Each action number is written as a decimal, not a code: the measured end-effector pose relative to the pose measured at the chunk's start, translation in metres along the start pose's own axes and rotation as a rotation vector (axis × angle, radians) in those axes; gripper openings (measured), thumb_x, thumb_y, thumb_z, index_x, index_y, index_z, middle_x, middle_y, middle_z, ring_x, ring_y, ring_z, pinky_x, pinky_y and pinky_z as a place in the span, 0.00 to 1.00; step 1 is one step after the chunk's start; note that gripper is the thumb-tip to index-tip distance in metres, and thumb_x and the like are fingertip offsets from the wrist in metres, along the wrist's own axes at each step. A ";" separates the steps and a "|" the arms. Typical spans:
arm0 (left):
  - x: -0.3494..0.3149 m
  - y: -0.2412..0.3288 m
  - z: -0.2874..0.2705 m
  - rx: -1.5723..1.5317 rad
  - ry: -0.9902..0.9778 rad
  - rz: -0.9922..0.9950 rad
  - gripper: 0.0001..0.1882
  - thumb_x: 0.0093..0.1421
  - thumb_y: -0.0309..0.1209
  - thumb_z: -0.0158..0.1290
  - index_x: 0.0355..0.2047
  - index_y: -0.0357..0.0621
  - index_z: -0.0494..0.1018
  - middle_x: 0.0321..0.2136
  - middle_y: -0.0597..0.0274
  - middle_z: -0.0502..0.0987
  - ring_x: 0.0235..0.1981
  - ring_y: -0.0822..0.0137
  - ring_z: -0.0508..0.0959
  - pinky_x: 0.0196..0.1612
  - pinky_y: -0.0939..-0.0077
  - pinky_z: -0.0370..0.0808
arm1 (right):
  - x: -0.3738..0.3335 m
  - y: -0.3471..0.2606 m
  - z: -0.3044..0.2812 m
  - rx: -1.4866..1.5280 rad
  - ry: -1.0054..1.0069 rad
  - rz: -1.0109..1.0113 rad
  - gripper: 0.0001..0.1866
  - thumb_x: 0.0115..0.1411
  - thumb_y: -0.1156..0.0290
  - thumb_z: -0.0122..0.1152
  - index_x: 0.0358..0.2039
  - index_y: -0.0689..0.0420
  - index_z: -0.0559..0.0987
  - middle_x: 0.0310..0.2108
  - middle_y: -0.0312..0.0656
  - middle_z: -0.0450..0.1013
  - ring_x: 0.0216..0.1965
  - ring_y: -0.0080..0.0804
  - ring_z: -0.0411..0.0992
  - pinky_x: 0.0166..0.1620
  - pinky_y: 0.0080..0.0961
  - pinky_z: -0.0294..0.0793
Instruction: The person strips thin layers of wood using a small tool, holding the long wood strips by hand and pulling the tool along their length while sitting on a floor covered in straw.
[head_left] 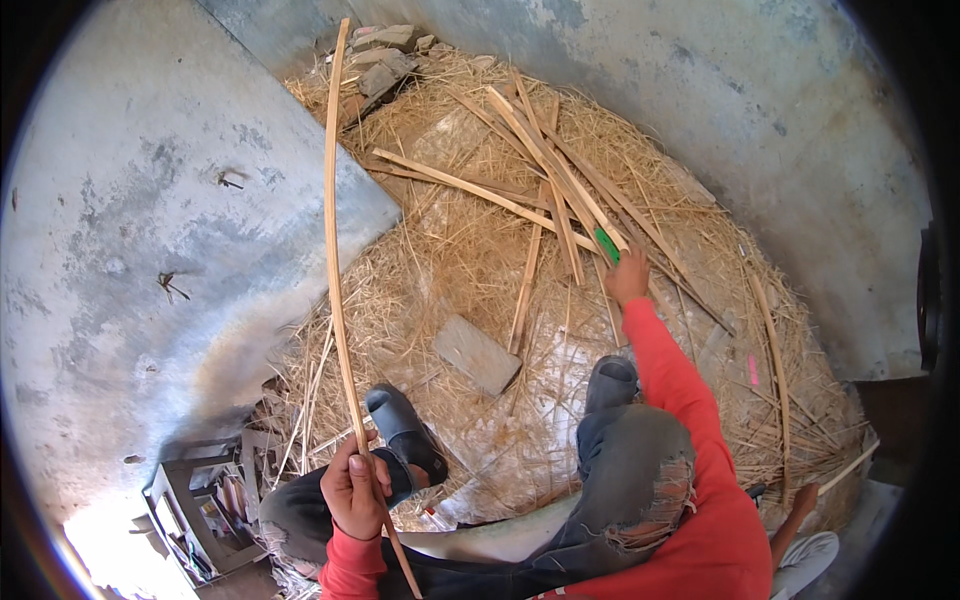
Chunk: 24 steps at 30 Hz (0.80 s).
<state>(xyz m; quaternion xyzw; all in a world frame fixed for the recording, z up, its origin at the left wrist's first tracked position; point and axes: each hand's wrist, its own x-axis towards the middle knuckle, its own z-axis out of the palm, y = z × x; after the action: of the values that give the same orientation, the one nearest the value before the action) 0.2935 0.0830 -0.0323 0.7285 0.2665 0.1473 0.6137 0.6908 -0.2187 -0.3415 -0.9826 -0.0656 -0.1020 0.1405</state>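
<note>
My left hand is wrapped round a long, thin bamboo strip. The strip stands up from my lap, bowing slightly, and its top reaches toward the far wall. Out in front, my right arm stretches to a heap of strips on the floor. There my right hand is closed round a small, flat green piece that sticks out past the fingers. What kind of thing it is does not show clearly. Pale split strips lie crossed right beside that hand, touching or almost touching it.
Straw-like shavings cover the floor, with a flat brick between my sandalled feet. Grey walls curve round the far side; stones lie in the corner. Another person's hand holds a strip at lower right. A wooden frame stands lower left.
</note>
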 end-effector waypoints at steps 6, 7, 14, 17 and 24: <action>0.000 -0.001 0.001 -0.005 0.010 0.006 0.25 0.73 0.42 0.43 0.53 0.28 0.69 0.16 0.67 0.68 0.16 0.79 0.66 0.20 0.86 0.62 | -0.007 -0.065 -0.003 0.390 -0.263 -0.299 0.20 0.50 0.71 0.67 0.43 0.67 0.78 0.48 0.51 0.71 0.53 0.49 0.67 0.56 0.46 0.66; 0.000 -0.001 0.001 -0.001 0.012 0.005 0.25 0.73 0.42 0.44 0.53 0.28 0.69 0.16 0.67 0.67 0.15 0.79 0.65 0.19 0.86 0.63 | -0.006 -0.074 0.001 0.237 -0.250 -0.314 0.19 0.51 0.71 0.67 0.42 0.66 0.78 0.47 0.50 0.72 0.52 0.49 0.68 0.55 0.45 0.67; 0.002 0.000 0.000 -0.020 -0.006 0.023 0.25 0.73 0.43 0.44 0.52 0.28 0.69 0.16 0.68 0.67 0.15 0.79 0.66 0.19 0.86 0.63 | 0.012 -0.079 0.034 -0.233 -0.224 -0.290 0.12 0.56 0.72 0.62 0.40 0.63 0.79 0.40 0.47 0.75 0.44 0.47 0.74 0.46 0.38 0.77; 0.002 0.000 -0.001 -0.021 0.012 -0.001 0.25 0.73 0.43 0.44 0.52 0.29 0.69 0.16 0.68 0.67 0.15 0.79 0.65 0.19 0.85 0.63 | 0.022 -0.068 0.035 -0.162 -0.232 -0.221 0.13 0.55 0.72 0.63 0.41 0.63 0.79 0.37 0.48 0.77 0.42 0.48 0.76 0.42 0.42 0.78; -0.002 0.001 -0.005 0.009 0.011 0.018 0.24 0.73 0.43 0.43 0.52 0.29 0.70 0.16 0.67 0.67 0.14 0.78 0.65 0.18 0.85 0.63 | 0.031 -0.024 0.013 0.678 -0.223 0.166 0.12 0.51 0.76 0.63 0.36 0.64 0.78 0.25 0.46 0.75 0.27 0.40 0.75 0.34 0.34 0.73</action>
<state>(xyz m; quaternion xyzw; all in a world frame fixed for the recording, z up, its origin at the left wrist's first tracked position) 0.2894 0.0861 -0.0298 0.7328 0.2639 0.1556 0.6076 0.7199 -0.1884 -0.3408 -0.8873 -0.0309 0.0451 0.4580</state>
